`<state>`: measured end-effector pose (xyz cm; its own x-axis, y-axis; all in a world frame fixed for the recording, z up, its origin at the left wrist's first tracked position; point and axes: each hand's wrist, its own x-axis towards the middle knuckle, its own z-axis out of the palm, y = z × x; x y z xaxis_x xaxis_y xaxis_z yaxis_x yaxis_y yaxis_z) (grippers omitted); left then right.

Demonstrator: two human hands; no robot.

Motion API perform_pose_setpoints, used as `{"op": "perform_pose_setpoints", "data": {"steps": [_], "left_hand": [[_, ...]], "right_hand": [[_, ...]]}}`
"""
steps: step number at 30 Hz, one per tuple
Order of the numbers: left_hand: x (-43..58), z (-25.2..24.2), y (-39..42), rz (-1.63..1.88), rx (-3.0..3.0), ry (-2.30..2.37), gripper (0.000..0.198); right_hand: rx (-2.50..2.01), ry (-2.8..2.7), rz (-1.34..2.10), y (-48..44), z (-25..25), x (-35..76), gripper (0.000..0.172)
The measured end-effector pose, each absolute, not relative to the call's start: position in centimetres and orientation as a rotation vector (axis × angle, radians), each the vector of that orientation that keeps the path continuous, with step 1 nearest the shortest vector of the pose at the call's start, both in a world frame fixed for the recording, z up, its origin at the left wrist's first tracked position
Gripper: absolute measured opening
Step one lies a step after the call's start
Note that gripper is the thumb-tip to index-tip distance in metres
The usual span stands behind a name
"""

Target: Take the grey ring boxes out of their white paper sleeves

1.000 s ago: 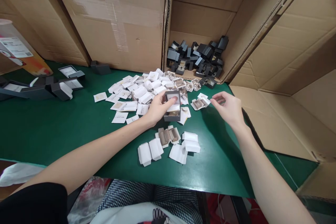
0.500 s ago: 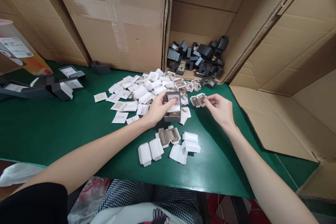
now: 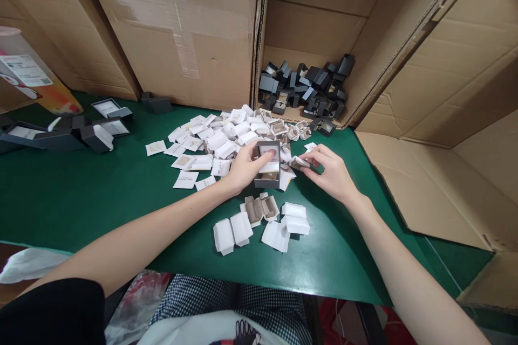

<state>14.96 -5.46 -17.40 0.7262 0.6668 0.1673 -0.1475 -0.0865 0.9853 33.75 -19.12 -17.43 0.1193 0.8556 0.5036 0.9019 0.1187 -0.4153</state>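
Observation:
My left hand (image 3: 246, 168) grips an open dark grey jewellery box (image 3: 267, 183), its thumb pressing on the white lining inside the lid. To the right, my right hand (image 3: 324, 166) pinches a folded paper insert (image 3: 299, 162), white outside and greyish-brown inside, close beside the box. Behind both hands spreads a heap of white inserts and small printed cards (image 3: 226, 135). In front of the box lie several unfolded inserts, one of them a brown-sided insert (image 3: 259, 209) and another a white insert (image 3: 232, 233).
A large upright carton (image 3: 388, 5) at the back holds a pile of small black boxes (image 3: 311, 86). More opened dark boxes (image 3: 97, 137) lie at the left on the green table (image 3: 121, 188), near a clear plastic cup (image 3: 36, 73). A cardboard flap (image 3: 416, 188) rests on the right.
My right hand has moved left toward the jewellery box, bringing the paper insert along and turning it more edge-on. The left hand and box have barely moved.

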Motion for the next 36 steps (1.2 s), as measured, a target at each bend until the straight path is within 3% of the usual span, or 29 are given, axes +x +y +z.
{"op": "perform_pose_setpoints", "data": {"steps": [6,15,20,31,36], "left_hand": [[14.9,-17.1,-5.6,0.706,1.483,0.425,0.034],[15.0,-16.9,-5.7,0.700,1.486,0.426,0.031],[14.9,-16.8,-5.8,0.704,1.496,0.445,0.032],[15.0,-17.2,-5.5,0.780,1.615,0.524,0.035],[14.6,-16.7,-5.9,0.878,1.939,0.577,0.023]], "right_hand": [[-1.750,-1.829,0.055,-19.3,-17.4,33.9,0.027],[-1.772,-1.841,0.131,-19.1,-17.7,33.3,0.023],[-1.840,-1.776,0.190,-18.8,-17.9,32.8,0.034],[-1.661,-1.689,-0.008,-19.2,-16.8,32.3,0.030],[-1.458,-1.724,-0.012,-19.7,-15.7,31.0,0.032]]}}
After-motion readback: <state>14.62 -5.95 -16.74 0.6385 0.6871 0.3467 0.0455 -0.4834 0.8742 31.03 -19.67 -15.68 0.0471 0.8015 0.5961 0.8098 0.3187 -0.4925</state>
